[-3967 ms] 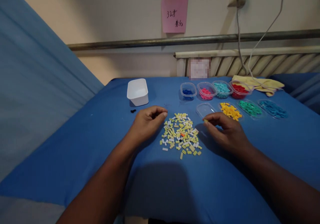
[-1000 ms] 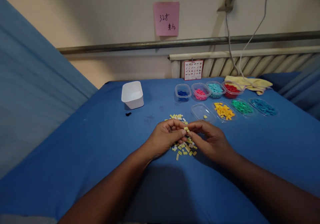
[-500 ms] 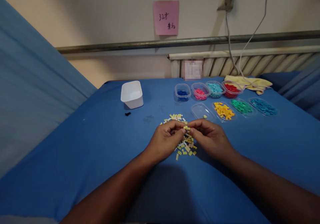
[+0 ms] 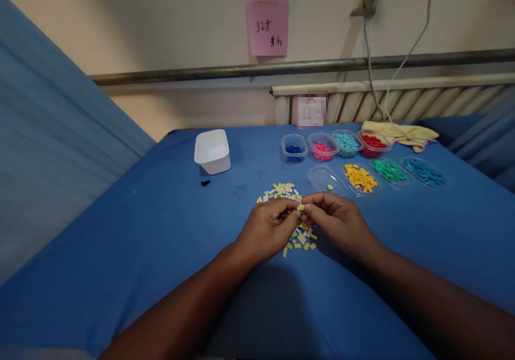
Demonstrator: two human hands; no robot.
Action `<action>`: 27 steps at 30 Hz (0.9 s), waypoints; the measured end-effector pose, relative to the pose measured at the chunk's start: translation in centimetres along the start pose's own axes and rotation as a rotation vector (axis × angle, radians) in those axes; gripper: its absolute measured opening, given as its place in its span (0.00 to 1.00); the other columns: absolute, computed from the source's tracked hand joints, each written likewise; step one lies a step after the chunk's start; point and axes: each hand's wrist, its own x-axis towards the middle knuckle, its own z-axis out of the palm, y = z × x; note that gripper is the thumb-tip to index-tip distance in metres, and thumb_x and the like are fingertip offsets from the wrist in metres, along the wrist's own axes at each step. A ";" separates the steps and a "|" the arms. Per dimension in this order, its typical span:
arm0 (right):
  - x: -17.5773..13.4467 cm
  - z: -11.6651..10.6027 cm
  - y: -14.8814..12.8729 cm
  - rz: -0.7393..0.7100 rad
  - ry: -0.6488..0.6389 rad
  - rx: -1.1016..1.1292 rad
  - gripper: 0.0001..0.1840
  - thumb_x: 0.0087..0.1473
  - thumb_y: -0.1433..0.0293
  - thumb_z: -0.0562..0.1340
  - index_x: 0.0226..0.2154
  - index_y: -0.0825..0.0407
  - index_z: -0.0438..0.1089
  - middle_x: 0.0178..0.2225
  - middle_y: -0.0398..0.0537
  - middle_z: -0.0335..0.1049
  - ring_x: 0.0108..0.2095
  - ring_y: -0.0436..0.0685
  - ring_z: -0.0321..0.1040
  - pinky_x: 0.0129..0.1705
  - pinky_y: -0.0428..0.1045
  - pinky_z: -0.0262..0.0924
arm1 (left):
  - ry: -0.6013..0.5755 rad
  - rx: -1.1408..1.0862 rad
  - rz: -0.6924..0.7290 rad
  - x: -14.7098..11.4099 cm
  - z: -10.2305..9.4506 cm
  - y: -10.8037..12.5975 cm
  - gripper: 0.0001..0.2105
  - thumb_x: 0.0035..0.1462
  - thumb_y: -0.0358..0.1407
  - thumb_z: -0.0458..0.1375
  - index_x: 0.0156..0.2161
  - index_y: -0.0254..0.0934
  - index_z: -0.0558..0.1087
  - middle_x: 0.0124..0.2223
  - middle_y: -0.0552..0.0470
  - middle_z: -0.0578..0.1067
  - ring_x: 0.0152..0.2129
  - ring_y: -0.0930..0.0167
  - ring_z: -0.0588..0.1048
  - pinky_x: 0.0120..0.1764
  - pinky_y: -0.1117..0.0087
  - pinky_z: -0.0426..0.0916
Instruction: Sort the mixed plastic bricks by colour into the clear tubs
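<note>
Between the fingertips of both hands is a small pale-yellow toy brick (image 4: pixel 301 207). My left hand (image 4: pixel 270 226) pinches it from the left with thumb and forefinger. From the other side my right hand (image 4: pixel 335 216) grips it, fingers curled. Under and around the hands spreads a loose pile of pale-yellow and white bricks (image 4: pixel 301 239), partly covered by the left hand. Just beyond the right hand lies a clear shallow lid (image 4: pixel 322 178) with one pale-yellow piece (image 4: pixel 330 187) on it.
Clear tubs hold dark blue (image 4: pixel 294 149), pink (image 4: pixel 322 151), light blue (image 4: pixel 346 141) and red pieces (image 4: pixel 372 142). Shallow trays hold orange-yellow (image 4: pixel 360 178), green (image 4: pixel 389 171) and teal pieces (image 4: pixel 424 171). A white bin (image 4: pixel 214 161), a small black item (image 4: pixel 205 183) and a yellow cloth (image 4: pixel 402 132) also lie here.
The fingers have shifted slightly around the small brick, turning it a little. The left hand has tilted and lowered slightly. The pile and containers look the same.
</note>
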 end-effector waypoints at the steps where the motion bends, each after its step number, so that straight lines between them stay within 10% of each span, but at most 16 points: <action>1: 0.0 0.0 -0.1 0.007 0.000 0.001 0.18 0.53 0.54 0.75 0.38 0.51 0.82 0.30 0.47 0.81 0.31 0.55 0.77 0.35 0.51 0.72 | -0.008 -0.017 -0.015 0.0 0.0 0.1 0.10 0.69 0.32 0.59 0.45 0.40 0.84 0.41 0.54 0.85 0.37 0.71 0.82 0.43 0.71 0.72; 9: 0.0 0.1 -0.6 0.025 -0.074 0.057 0.20 0.54 0.51 0.75 0.37 0.51 0.82 0.29 0.46 0.80 0.31 0.54 0.76 0.36 0.51 0.72 | -0.012 -0.358 -0.287 0.6 0.4 0.6 0.10 0.68 0.40 0.64 0.39 0.34 0.82 0.34 0.51 0.81 0.27 0.74 0.74 0.32 0.73 0.67; 27: -0.1 -0.2 0.2 -0.009 -0.091 0.021 0.17 0.56 0.55 0.75 0.40 0.50 0.82 0.30 0.45 0.82 0.31 0.54 0.76 0.34 0.50 0.71 | -0.098 -0.323 -0.236 0.4 -0.5 0.0 0.13 0.70 0.42 0.63 0.38 0.34 0.83 0.35 0.48 0.83 0.30 0.72 0.77 0.36 0.71 0.69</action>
